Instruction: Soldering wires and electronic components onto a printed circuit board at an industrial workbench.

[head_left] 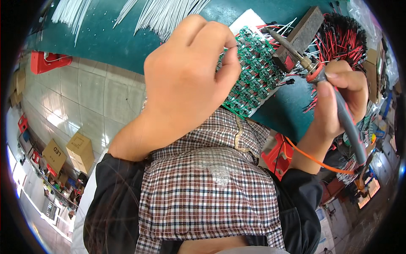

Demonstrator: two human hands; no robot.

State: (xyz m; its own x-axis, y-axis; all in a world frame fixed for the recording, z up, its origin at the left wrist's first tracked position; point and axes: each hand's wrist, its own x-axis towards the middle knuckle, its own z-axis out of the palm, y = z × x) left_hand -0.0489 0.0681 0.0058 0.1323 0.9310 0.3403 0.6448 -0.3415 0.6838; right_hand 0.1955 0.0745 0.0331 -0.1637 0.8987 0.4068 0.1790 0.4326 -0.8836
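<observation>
A single head-worn fisheye looks steeply down, close over the hands and green table [105, 38].

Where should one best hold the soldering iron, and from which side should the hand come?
Probably on the grey handle of the soldering iron, just behind the orange collar, where the right hand grips it now. Come from the right: the metal tip points left toward the green circuit panel, and the cable trails from the rear end.

Pale glossy floor tiles [80, 99] (light glinting) beside a teal worktable [105, 40], cardboard boxes [67, 152].

L hand [186, 80] raised, fingers [228, 63] curled in pinch, R hand [342, 97] fisted in grip, both forearms bare
</observation>
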